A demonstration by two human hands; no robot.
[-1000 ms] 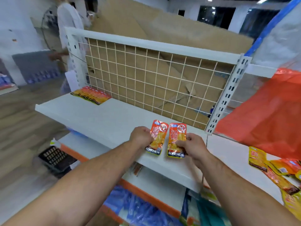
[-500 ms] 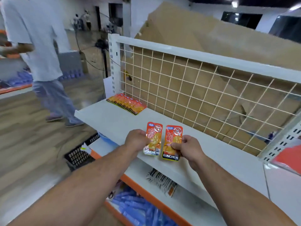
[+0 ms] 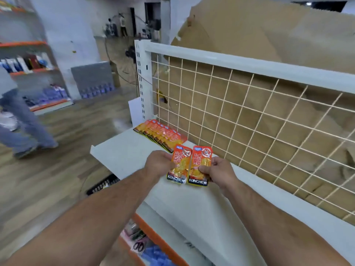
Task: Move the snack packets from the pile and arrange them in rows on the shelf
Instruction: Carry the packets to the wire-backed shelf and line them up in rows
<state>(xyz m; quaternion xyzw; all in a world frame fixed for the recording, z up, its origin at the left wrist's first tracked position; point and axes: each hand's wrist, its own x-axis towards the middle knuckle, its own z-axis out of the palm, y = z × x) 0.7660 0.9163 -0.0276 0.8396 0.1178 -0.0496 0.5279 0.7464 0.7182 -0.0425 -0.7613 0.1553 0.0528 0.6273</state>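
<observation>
White shelf (image 3: 119, 150) runs from centre-left to lower right of frame, w/ a wire grid back (image 3: 249, 120) along its far edge. One overlapping row of orange snack packets (image 3: 159, 134) lies flat on it at the far left corner, just beside the grid. Under it, lower centre, a lower shelf (image 3: 169, 225) w/ orange front edge.

Brown cardboard (image 3: 249, 45) is stacked behind a wire grid (image 3: 249, 121). A black basket (image 3: 99, 186) lies on the wood floor (image 3: 48, 179). A blurred person in jeans (image 3: 21, 120) is recorded far left. Blue packets (image 3: 155, 255) are seen below.
</observation>
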